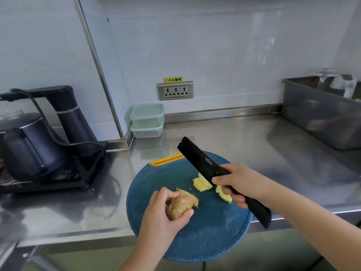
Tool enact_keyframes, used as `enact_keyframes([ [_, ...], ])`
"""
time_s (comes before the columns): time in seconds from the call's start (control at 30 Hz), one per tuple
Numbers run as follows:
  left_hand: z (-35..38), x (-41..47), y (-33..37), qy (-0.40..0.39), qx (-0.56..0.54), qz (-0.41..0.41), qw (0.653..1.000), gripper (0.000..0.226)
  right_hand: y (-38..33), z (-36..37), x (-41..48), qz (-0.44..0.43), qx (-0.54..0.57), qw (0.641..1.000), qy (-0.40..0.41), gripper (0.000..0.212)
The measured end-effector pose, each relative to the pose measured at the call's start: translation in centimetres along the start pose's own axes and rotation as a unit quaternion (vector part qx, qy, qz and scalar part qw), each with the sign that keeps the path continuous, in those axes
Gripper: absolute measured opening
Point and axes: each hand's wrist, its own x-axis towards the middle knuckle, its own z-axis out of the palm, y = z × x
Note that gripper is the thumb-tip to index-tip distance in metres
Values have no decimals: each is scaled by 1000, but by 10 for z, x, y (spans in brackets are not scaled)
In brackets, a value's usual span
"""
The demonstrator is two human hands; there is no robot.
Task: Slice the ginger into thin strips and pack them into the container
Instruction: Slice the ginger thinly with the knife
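Note:
A round blue cutting board [211, 237] with an orange handle lies on the steel counter. My left hand [162, 214] grips a brown ginger root [182, 204] over the board's left half. My right hand [237, 181] holds a black knife [197, 159] by its handle, blade raised and pointing up-left above the board. Pale yellow ginger slices [201, 185] lie near the blade, and more slices [224, 195] sit partly hidden under my right hand. Two stacked clear containers [146, 120] with pale green lids stand at the back by the wall.
A black electric kettle [29, 147] sits on its base with a water dispenser at the left. A grey bin [322, 112] holding dishes stands at the back right. A wall socket [175, 90] is above the counter [254, 137]. The board overhangs the counter's front edge.

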Motion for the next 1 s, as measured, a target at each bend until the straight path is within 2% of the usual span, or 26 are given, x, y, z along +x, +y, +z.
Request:
enact_keyframes([
  [0.13,1,0,1,0,6,1,1000,39,1,-9,-1,30,35,999,-7,21],
  [0.33,1,-2,1,2,14,3,1000,39,-3,-12,-2,14,25,999,-27,20],
  [0.43,0,-2,2,3,17,5,1000,39,-3,-12,0,17,-36,999,0,30],
  [0.57,-1,-2,2,2,19,7,1000,39,-3,1,2,-5,-156,982,107,33],
  [0.63,-1,-2,3,2,16,10,1000,39,-3,13,-4,-31,-172,975,135,41],
  [0.7,0,-2,2,4,13,14,1000,39,1,26,-14,-76,-189,968,144,43],
  [0.8,1,-2,1,9,10,21,1000,40,13,46,-31,-129,-288,937,148,35],
  [1.0,2,-2,3,17,29,31,999,40,28,63,-48,-143,-383,905,121,41],
])
